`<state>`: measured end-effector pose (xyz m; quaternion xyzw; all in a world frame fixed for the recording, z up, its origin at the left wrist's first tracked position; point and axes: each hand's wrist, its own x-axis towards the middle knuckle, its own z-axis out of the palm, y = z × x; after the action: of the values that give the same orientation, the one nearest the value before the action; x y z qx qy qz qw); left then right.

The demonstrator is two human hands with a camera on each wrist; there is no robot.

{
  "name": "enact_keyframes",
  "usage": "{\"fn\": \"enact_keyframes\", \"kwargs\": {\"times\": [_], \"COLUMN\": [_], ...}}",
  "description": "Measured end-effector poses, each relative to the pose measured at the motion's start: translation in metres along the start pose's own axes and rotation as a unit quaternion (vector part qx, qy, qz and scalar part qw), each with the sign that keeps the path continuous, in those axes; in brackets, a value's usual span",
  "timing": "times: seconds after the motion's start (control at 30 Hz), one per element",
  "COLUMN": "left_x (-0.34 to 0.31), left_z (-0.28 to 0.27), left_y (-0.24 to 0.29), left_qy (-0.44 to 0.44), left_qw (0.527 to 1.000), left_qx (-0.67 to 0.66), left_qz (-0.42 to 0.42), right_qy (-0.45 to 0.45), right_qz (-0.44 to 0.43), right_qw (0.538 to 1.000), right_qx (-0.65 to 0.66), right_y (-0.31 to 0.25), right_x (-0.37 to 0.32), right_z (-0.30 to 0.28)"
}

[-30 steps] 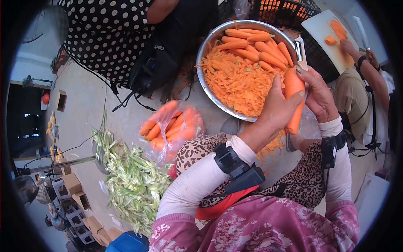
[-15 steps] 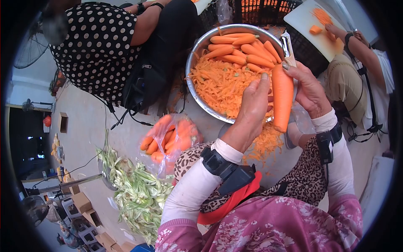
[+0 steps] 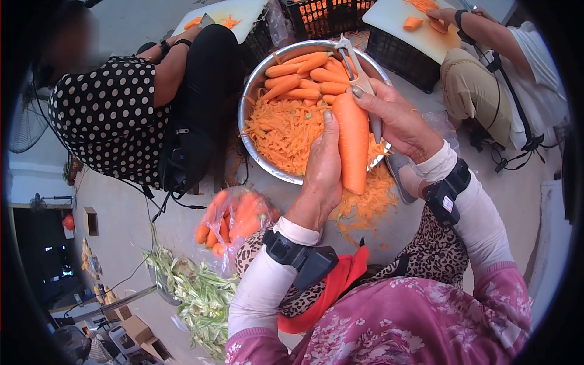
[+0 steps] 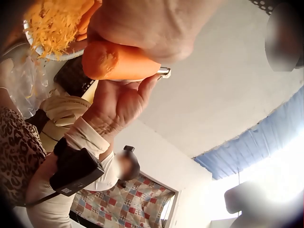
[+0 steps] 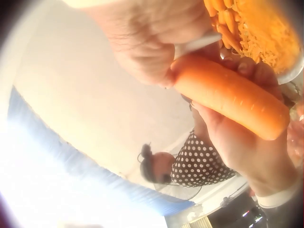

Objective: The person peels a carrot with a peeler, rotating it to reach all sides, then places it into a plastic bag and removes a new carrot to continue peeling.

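Head view: large carrot point(image 3: 354, 143) held in the air between both hands, upright in frame, its upper end in front of the near side of a metal bowl point(image 3: 244, 131). Left hand point(image 3: 322, 173) on one side, thumb pointing up along the carrot. Right hand point(image 3: 404, 115) at the upper end, thumb laid on the carrot, a peeler point(image 3: 359, 72) held in the same grip. Peeler head points up past the carrot's end, over the bowl; I cannot tell whether the blade touches the skin.

Right wrist view: carrot lies across the left palm, left fingers point(image 5: 245, 66) curled round its far side. Right fingers are partly hidden; grip narrow, closed about the peeler handle. Left wrist view: lower end of carrot is blunt, with a rough patch.

Bowl contents: orange peelings point(image 3: 283, 131) on the near side, slim carrots point(image 3: 307, 79) piled on the far side. More peelings lie on the floor point(image 3: 137, 222) just in front of the bowl. Clear bag of carrots point(image 3: 234, 222) near the left knee; leafy husks point(image 3: 198, 298) beside it. Person in a polka-dot shirt point(image 3: 112, 121) sits left of the bowl; another person reaches over a white cutting board point(image 3: 389, 18) on the right.
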<state>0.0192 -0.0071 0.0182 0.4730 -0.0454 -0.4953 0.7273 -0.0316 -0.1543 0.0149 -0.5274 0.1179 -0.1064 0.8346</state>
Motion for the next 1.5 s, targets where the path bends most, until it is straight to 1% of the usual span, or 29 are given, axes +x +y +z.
{"fn": "enact_keyframes", "kwargs": {"times": [0.07,0.2,0.27,0.33,0.4,0.43,0.5,0.53,0.6,0.63,0.67,0.73,0.77,0.83,0.87,0.93,0.97,1.03,1.07,1.13,1.27,1.33,1.47,1.5], "left_x": [0.002,0.002,0.0,-0.002,-0.004,-0.005,-0.003,-0.002,0.003,0.006,0.007,0.009,0.008,0.006,0.006,0.007,0.008,0.009,0.009,0.009,0.009,0.009,0.008,0.008], "left_z": [-0.002,-0.006,-0.002,0.001,0.005,0.006,0.003,0.001,-0.004,-0.006,-0.007,-0.009,-0.008,-0.009,-0.01,-0.012,-0.014,-0.017,-0.017,-0.015,-0.022,-0.026,-0.029,-0.03], "left_y": [0.0,0.0,0.001,0.002,0.004,0.005,0.008,0.008,0.007,0.006,0.005,0.004,0.004,0.003,0.003,0.003,0.003,0.004,0.005,0.008,0.011,0.013,0.016,0.017], "left_qy": [0.019,0.004,0.008,-0.012,-0.013,-0.012,-0.004,0.003,0.011,0.02,0.019,0.016,0.014,0.013,0.012,0.012,0.012,0.01,0.01,0.051,0.065,0.029,-0.023,-0.023], "left_qw": [0.999,0.999,1.0,0.999,0.999,0.998,0.998,0.997,0.996,0.996,0.996,0.997,0.997,0.998,0.998,0.998,0.998,0.996,0.996,0.995,0.993,0.994,0.992,0.991], "left_qx": [-0.023,-0.032,-0.025,-0.049,-0.051,-0.057,-0.063,-0.075,-0.079,-0.085,-0.086,-0.076,-0.075,-0.069,-0.067,-0.069,-0.069,-0.085,-0.086,-0.078,-0.083,-0.096,-0.119,-0.121], "left_qz": [0.015,0.003,0.01,0.002,0.004,0.004,0.014,0.023,0.026,0.03,0.029,0.026,0.027,0.008,0.007,0.012,0.011,0.012,0.012,0.034,0.046,0.047,0.042,0.041], "right_qy": [0.007,0.0,0.005,0.007,0.068,0.067,0.029,0.03,-0.005,0.003,0.005,0.033,0.034,0.051,0.052,0.054,0.054,0.061,0.06,0.062,0.05,0.045,0.047,0.046], "right_qz": [-0.014,0.001,-0.002,-0.003,-0.003,-0.006,-0.06,-0.061,-0.067,-0.041,-0.041,-0.086,-0.089,-0.105,-0.105,-0.125,-0.124,-0.114,-0.114,-0.137,-0.132,-0.185,-0.174,-0.168], "right_qw": [1.0,0.999,0.999,0.999,0.98,0.98,0.955,0.956,0.953,0.954,0.953,0.942,0.941,0.918,0.918,0.901,0.901,0.921,0.921,0.928,0.937,0.914,0.905,0.899], "right_qx": [-0.025,-0.041,-0.044,-0.049,-0.189,-0.186,-0.287,-0.286,-0.295,-0.298,-0.299,-0.323,-0.324,-0.38,-0.379,-0.412,-0.411,-0.368,-0.369,-0.341,-0.321,-0.359,-0.386,-0.401], "right_y": [0.0,-0.005,-0.009,-0.016,-0.024,-0.026,-0.028,-0.025,-0.017,-0.016,-0.016,-0.02,-0.02,-0.017,-0.017,-0.014,-0.014,-0.016,-0.017,-0.018,-0.013,-0.006,-0.007,-0.008], "right_x": [-0.001,-0.007,-0.01,-0.015,-0.02,-0.023,-0.028,-0.029,-0.03,-0.031,-0.033,-0.034,-0.033,-0.031,-0.031,-0.031,-0.03,-0.03,-0.03,-0.029,-0.026,-0.021,-0.025,-0.027], "right_z": [-0.001,-0.006,-0.005,-0.004,-0.002,-0.002,-0.006,-0.008,-0.012,-0.013,-0.013,-0.009,-0.01,-0.013,-0.012,-0.01,-0.008,-0.003,-0.001,0.003,0.005,0.004,0.006,0.006]}}
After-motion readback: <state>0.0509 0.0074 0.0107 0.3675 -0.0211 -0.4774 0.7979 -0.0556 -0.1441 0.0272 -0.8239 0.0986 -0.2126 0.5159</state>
